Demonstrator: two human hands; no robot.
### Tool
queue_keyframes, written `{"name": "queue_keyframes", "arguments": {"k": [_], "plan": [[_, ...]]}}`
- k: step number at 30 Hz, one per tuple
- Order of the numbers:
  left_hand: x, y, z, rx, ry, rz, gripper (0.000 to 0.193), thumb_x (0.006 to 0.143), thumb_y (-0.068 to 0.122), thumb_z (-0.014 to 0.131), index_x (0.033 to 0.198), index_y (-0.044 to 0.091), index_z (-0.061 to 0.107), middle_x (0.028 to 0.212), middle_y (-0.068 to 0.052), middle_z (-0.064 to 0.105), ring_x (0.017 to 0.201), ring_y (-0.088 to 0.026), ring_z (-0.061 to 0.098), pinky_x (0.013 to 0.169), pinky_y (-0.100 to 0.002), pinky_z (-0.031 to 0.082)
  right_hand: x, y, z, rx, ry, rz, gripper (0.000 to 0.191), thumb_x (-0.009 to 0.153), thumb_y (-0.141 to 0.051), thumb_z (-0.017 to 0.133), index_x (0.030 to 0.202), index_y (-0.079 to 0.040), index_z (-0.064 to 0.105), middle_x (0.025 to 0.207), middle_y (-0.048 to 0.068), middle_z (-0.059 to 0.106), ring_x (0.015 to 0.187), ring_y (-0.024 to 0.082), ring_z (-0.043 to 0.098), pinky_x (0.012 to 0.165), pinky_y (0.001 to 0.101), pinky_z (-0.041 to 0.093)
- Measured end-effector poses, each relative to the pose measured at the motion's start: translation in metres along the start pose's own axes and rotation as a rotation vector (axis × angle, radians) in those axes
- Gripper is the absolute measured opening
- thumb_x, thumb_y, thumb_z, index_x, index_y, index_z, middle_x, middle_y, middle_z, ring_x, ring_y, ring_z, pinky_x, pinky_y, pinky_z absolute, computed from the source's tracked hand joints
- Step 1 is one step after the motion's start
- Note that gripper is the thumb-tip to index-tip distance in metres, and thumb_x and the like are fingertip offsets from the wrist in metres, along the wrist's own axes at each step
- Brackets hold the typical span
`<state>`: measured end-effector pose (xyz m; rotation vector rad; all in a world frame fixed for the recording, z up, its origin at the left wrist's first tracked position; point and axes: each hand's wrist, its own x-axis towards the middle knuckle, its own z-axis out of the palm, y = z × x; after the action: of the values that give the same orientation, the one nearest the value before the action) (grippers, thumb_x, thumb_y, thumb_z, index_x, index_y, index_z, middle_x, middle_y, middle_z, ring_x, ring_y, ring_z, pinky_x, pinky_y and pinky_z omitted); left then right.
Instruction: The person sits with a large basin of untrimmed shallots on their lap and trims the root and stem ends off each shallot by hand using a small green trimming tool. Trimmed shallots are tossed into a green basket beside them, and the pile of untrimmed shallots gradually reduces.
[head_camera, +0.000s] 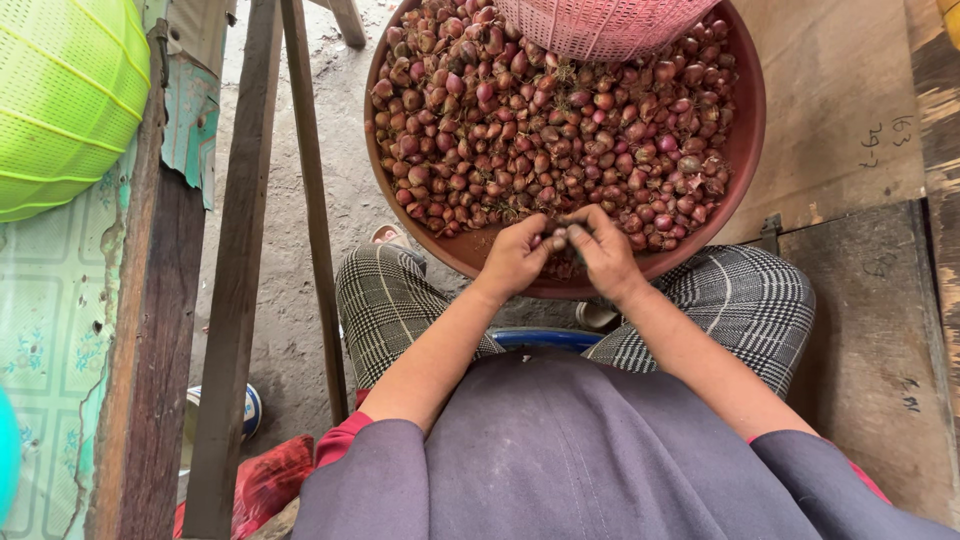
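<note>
A wide reddish-brown basin (752, 130) rests against my knees, heaped with several small purple-red shallots (560, 130). My left hand (515, 258) and my right hand (605, 250) meet at the basin's near rim, fingertips together. Both pinch one small shallot (559, 238) between them, held just above the pile. A pink plastic basket (600, 22) sits on the shallots at the far side of the basin.
A lime-green perforated basket (60, 100) lies at the upper left on a patterned surface. Wooden posts (235, 260) stand to my left over dirt ground. A wooden board (870, 330) lies on my right. A blue stool edge (545, 338) shows between my knees.
</note>
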<state>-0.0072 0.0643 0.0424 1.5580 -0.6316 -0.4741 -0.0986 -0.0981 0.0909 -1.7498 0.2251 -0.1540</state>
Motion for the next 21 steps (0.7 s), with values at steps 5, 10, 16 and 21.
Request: {"name": "queue_keyframes", "arguments": {"k": [5,10,16,21], "plan": [[0.009,-0.017,-0.003,-0.202,-0.015,-0.281,0.025,0.100,0.027,0.068,0.113,0.007,0.073,0.069,0.009,0.053,0.061,0.000,0.041,0.053,-0.019,0.034,-0.004,-0.017,-0.006,-0.244,0.089,-0.219,0.068,0.082,-0.006,0.080,0.142,0.000,0.049,0.115,0.009,0.066,0.106,0.013,0.063,0.091,0.0284,0.051],[0.005,-0.022,-0.003,-0.446,-0.184,-0.465,0.028,0.101,0.031,0.067,0.112,0.006,0.072,0.072,0.008,0.056,0.058,-0.002,0.044,0.050,-0.021,0.033,-0.004,-0.017,0.000,0.020,0.102,-0.120,0.060,0.089,0.005,0.071,0.145,-0.001,0.052,0.126,0.007,0.066,0.109,0.011,0.066,0.094,0.0247,0.053],[0.002,-0.012,-0.007,-0.749,-0.232,-0.577,0.027,0.105,0.032,0.063,0.110,0.007,0.069,0.065,0.004,0.056,0.048,-0.004,0.043,0.041,-0.022,0.028,0.002,-0.013,-0.005,0.103,0.092,-0.119,0.053,0.096,0.004,0.068,0.147,0.001,0.052,0.125,0.009,0.069,0.113,0.010,0.066,0.099,0.0252,0.053],[0.004,-0.002,-0.009,-0.692,-0.243,-0.613,0.027,0.107,0.033,0.057,0.107,0.006,0.064,0.073,-0.006,0.070,0.045,-0.006,0.045,0.039,-0.023,0.028,-0.003,-0.025,-0.002,-0.009,0.040,-0.136,0.060,0.087,0.004,0.071,0.143,0.001,0.051,0.131,0.008,0.065,0.112,0.012,0.066,0.098,0.0274,0.054]]}}
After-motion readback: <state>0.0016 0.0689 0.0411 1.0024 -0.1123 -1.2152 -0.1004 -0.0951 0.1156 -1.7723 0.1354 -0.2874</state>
